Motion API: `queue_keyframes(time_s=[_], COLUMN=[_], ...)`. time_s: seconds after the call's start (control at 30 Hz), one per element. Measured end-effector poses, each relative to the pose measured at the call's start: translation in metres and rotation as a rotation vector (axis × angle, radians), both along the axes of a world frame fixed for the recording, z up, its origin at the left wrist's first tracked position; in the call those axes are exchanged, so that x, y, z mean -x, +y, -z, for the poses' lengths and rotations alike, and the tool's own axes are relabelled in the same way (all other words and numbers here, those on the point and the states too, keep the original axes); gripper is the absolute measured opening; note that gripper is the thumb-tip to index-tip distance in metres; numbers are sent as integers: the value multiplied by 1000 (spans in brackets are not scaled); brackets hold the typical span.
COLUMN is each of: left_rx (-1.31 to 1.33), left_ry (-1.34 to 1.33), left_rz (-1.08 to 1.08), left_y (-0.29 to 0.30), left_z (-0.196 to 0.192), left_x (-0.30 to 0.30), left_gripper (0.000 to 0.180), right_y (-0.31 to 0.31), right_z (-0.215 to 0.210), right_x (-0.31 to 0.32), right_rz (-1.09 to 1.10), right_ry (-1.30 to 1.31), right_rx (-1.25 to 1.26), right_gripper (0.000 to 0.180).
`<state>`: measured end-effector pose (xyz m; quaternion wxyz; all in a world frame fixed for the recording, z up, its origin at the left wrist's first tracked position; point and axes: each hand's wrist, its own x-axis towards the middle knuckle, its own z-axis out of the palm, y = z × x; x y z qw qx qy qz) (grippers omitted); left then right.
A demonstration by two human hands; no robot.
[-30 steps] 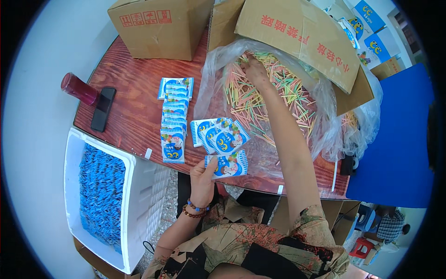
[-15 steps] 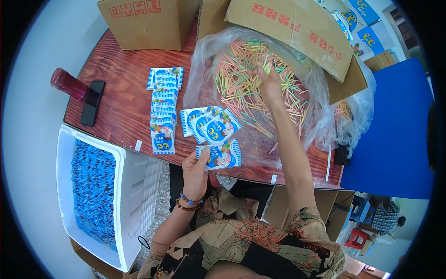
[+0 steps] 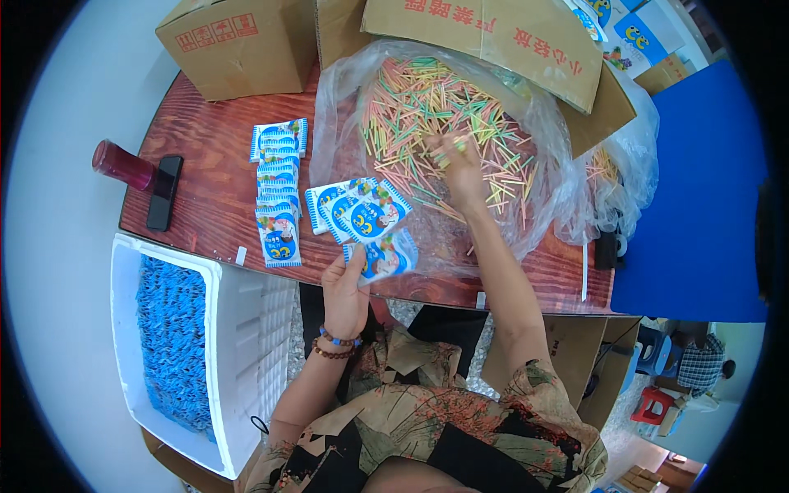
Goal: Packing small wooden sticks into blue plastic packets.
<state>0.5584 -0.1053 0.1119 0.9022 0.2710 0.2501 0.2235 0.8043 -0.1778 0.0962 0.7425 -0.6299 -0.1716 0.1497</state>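
Note:
My left hand [image 3: 345, 287] pinches the left end of a small blue-and-white packet [image 3: 390, 256] between thumb and fingers, held tilted at the table's near edge. Just beyond it, several like packets [image 3: 366, 209] lie fanned out. A longer overlapping row of packets [image 3: 278, 189] runs to their left. Over a heap of thin pink, yellow and green sticks [image 3: 411, 107], my right hand [image 3: 463, 172] has its fingers closed around a small bunch of sticks [image 3: 448, 150]. The heap lies on a clear plastic bag [image 3: 333, 107] spread on the table.
Cardboard boxes [image 3: 238, 57] stand at the back, one with a flap [image 3: 493, 45] over the bag. A phone [image 3: 164, 193] and red-lidded jar [image 3: 123, 164] lie left. Below, a white foam bin [image 3: 214, 370] holds many blue packets. A blue panel [image 3: 699, 197] stands right.
My right hand has drawn back a little toward me, with sticks in its fingers. The packet in my left hand has tipped, its right end rising. The whole view has shifted slightly.

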Motion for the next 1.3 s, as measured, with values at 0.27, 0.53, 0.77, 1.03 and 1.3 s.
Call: queue_keyframes(time_s=[0.27, 0.53, 0.77, 1.03, 1.3], left_rx=[-57, -82, 33, 9, 125], left_ry=[-3, -26, -28, -114, -238], left_rz=[-58, -25, -50, -64, -12], left_y=[13, 5, 2, -2, 0], left_z=[1, 1, -10, -6, 2], left_x=[-30, -30, -28, -33, -41], left_gripper=[19, 22, 18, 19, 22], right_y=[3, 12, 13, 8, 9], right_z=[-56, -71, -69, -62, -63], right_x=[82, 126, 135, 150, 134], right_rz=[-72, 11, 58, 64, -64], right_ry=[223, 5, -31, 5, 99], right_rx=[-775, -756, -722, -473, -548], right_gripper=[8, 12, 14, 12, 20])
